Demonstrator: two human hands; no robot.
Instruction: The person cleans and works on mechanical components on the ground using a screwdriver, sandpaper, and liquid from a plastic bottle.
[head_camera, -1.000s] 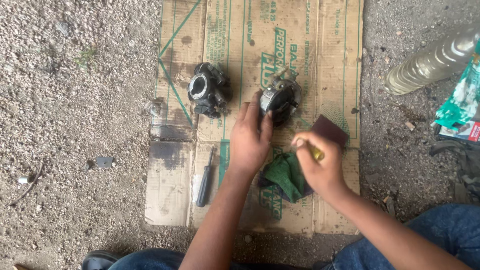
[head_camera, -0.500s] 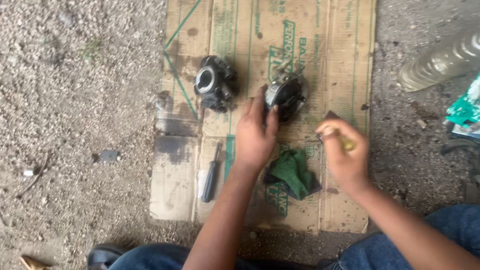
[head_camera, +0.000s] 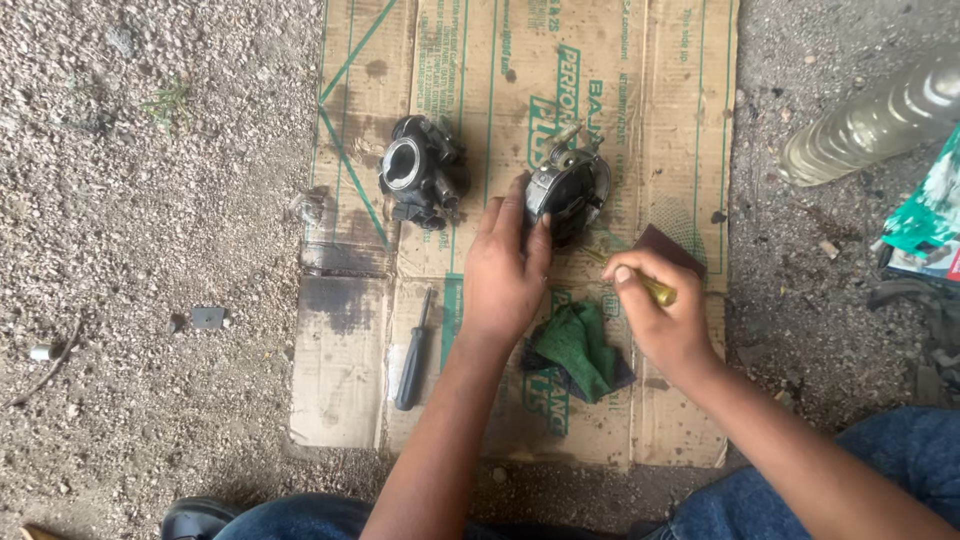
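Two dark metal carburettor-like parts lie on a flattened cardboard sheet (head_camera: 680, 120). My left hand (head_camera: 505, 270) rests its fingertips on the right-hand part (head_camera: 572, 188) and steadies it. The other part (head_camera: 420, 172), with a round opening, sits untouched to the left. My right hand (head_camera: 655, 320) grips a yellow-handled screwdriver (head_camera: 655, 290), whose shaft points up-left toward the held part. A crumpled green rag (head_camera: 578, 345) lies on the cardboard between my two wrists.
A black-handled screwdriver (head_camera: 412, 352) lies on the cardboard left of my left forearm. A small dark square pad (head_camera: 668, 245) sits by my right hand. A clear plastic bottle (head_camera: 880, 115) and a green-white packet (head_camera: 925, 215) lie on the gravel at right.
The view has shifted a little. My right hand has moved up and left, bringing the yellow-handled screwdriver nearer the right part. My left hand stays on that part.
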